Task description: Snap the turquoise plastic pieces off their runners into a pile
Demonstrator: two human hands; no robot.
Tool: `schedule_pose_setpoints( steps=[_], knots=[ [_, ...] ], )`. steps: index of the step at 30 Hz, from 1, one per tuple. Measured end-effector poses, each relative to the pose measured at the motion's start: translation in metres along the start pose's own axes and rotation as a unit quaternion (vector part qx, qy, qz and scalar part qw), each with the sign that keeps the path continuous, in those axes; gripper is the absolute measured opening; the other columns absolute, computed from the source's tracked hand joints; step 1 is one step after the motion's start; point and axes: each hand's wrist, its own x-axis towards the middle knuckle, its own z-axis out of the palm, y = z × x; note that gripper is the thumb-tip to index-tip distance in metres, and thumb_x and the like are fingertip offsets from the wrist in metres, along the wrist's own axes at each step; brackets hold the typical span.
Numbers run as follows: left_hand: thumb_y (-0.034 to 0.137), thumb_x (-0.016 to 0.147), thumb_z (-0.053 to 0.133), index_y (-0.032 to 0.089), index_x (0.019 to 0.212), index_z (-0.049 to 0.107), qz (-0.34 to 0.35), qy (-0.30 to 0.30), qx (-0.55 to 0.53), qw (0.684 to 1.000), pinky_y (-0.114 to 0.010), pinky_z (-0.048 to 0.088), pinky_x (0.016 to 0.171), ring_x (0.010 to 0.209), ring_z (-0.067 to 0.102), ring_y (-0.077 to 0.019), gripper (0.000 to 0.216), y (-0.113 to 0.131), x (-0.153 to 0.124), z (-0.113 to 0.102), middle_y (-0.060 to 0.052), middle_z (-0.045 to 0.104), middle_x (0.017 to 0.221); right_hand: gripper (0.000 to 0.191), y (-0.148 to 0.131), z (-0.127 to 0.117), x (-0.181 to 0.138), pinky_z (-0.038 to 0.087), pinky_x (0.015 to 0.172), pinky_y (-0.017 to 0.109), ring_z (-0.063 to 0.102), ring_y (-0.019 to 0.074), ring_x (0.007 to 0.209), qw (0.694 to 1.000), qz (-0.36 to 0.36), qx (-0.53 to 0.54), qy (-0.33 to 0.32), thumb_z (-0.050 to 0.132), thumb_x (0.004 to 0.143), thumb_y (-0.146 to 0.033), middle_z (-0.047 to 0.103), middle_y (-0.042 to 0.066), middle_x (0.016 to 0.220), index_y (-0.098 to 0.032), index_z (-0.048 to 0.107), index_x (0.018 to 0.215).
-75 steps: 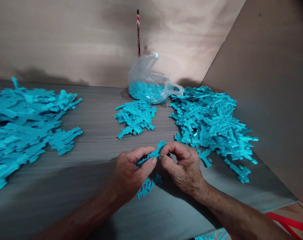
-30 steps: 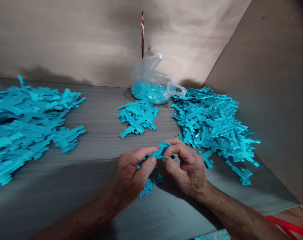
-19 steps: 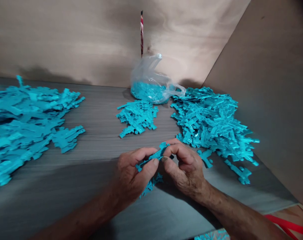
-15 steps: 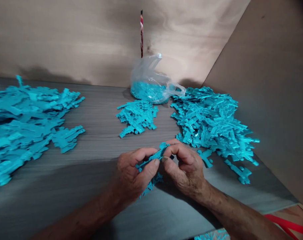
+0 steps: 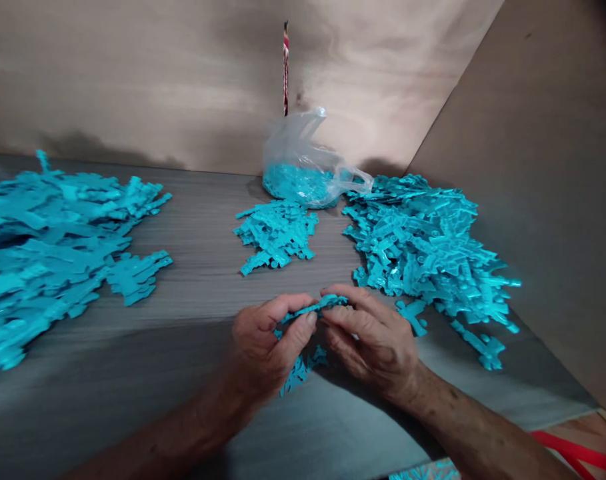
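Note:
A thin, flat turquoise piece with an irregular outline is held above the table, close in front of me. My left hand is closed, pinching it between thumb and fingers. At its other end, my right hand has its fingertips and thumb around the edge. The fingers hide part of the piece. Small turquoise scraps lie on the table beneath my hands.
Large heaps of turquoise pieces lie left and right. A smaller pile sits before a clear plastic bag holding turquoise bits. Two loose pieces lie by the right heap. Wooden panels stand behind the grey table.
The piece has tipped flatter, so it shows more edge-on. My right hand has turned and its fingers have stretched out along the piece. My left hand keeps its pinch.

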Motion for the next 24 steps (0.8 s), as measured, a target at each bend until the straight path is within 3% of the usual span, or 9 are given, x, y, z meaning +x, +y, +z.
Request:
schedule_pose_setpoints(
  steps=[4,10,14,19,24],
  knots=[
    [0.025,0.077,0.065,0.019,0.090,0.077,-0.027,0.006,0.006,1.000,-0.028,0.058,0.070,0.066,0.071,-0.0171,0.019,0.002,0.000,0.000,-0.001,0.079,0.078,0.012,-0.003,0.000,0.000,0.060,0.079,0.030,0.071,0.0204,0.093,1.000,0.002,-0.012,0.003,0.064,0.084,-0.010,0.071,0.017,0.107,-0.016,0.068,0.094],
    [0.026,0.083,0.061,0.021,0.098,0.077,-0.050,-0.050,-0.044,0.997,-0.022,0.052,0.059,0.060,0.066,-0.0137,0.023,0.004,0.001,-0.001,0.003,0.074,0.068,0.018,-0.005,0.009,0.005,0.058,0.080,0.030,0.069,0.0191,0.094,0.998,0.045,0.045,0.029,0.060,0.082,-0.005,0.069,0.002,0.075,-0.021,0.061,0.088],
    [0.023,0.087,0.055,0.023,0.093,0.077,-0.036,-0.085,-0.042,0.995,-0.020,0.050,0.062,0.062,0.064,-0.0121,0.023,0.009,0.003,-0.006,0.005,0.071,0.067,0.020,-0.005,0.010,0.004,0.056,0.080,0.030,0.067,0.0195,0.096,0.994,0.073,0.078,0.033,0.058,0.081,-0.004,0.065,-0.001,0.070,-0.023,0.059,0.086],
    [0.019,0.088,0.050,0.025,0.106,0.075,-0.007,-0.096,-0.017,0.995,-0.023,0.053,0.076,0.083,0.069,-0.0157,0.032,0.010,0.004,-0.008,0.002,0.077,0.090,0.015,-0.004,0.004,0.004,0.055,0.080,0.029,0.064,0.0172,0.097,0.993,0.080,0.084,0.021,0.058,0.083,-0.007,0.066,0.006,0.099,-0.021,0.060,0.089],
    [0.024,0.090,0.047,0.024,0.114,0.073,0.028,-0.087,0.062,0.994,-0.033,0.051,0.095,0.103,0.069,-0.0224,0.035,0.000,-0.001,-0.007,-0.002,0.076,0.111,0.017,0.000,0.002,0.005,0.055,0.080,0.033,0.064,0.0194,0.099,0.996,0.055,0.072,0.002,0.056,0.084,-0.008,0.065,0.004,0.092,-0.023,0.058,0.092]
  ],
)
